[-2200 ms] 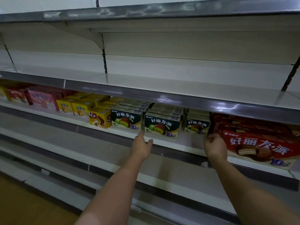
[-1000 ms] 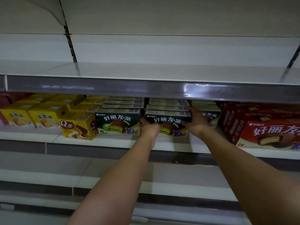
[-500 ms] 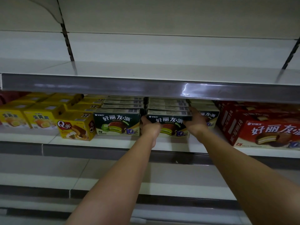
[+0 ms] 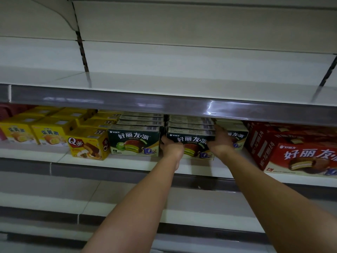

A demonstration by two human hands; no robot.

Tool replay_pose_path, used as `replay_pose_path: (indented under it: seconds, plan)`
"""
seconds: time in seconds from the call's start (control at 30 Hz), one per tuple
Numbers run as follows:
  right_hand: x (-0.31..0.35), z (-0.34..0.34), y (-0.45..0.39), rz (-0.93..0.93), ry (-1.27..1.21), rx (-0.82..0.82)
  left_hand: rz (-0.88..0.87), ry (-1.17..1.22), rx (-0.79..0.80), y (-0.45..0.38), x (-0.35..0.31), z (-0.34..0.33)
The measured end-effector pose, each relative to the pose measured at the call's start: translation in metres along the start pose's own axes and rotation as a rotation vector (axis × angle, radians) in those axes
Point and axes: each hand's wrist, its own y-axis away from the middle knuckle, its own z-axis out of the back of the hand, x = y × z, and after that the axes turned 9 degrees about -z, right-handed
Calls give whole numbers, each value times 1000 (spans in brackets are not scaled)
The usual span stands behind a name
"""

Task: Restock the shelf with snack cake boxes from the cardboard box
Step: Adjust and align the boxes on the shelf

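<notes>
A dark green snack cake box (image 4: 191, 141) stands at the front of the middle row on the stocked shelf (image 4: 127, 164). My left hand (image 4: 171, 147) grips its lower left corner and my right hand (image 4: 219, 141) clasps its right side and top edge. More boxes of the same kind stand in a row behind it. A second green row (image 4: 135, 140) is on its left, and a third green box (image 4: 237, 136) shows partly behind my right hand. The cardboard box is out of sight.
Yellow boxes (image 4: 87, 146) fill the shelf to the left, and big red boxes (image 4: 300, 154) stand on the right. The grey lip of the bare upper shelf (image 4: 164, 105) hangs low over the box tops. Lower shelves (image 4: 109, 194) run beneath my arms.
Both hands rose from the shelf edge to the middle green box and closed on its two sides. Over the last half second they barely move.
</notes>
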Motion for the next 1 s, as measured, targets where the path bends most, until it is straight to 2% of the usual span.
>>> replay_pose_path:
  seconds: [0.1,0.2,0.37,0.43,0.53,0.6,0.77,1.0]
  plan:
    - [13,4,13,37,194,-119,-2,85,-121,14,-2,5]
    - [32,-1,28,150,250,-216,-35,110,-241,26,-4,20]
    - [69,-26,52,322,330,-262,-122,42,-357,25,-4,68]
    - [84,-40,59,369,367,-233,-199,-93,-461,16,-5,93]
    - [101,-59,63,419,490,-157,-267,-474,-574,-1,-7,134]
    - [110,-69,62,382,545,-122,-299,-679,-528,-12,-7,156]
    - [116,-82,65,307,658,-172,-262,-1082,-248,-36,-1,179]
    - [111,-80,68,264,677,-250,-414,-1127,-208,-39,9,177]
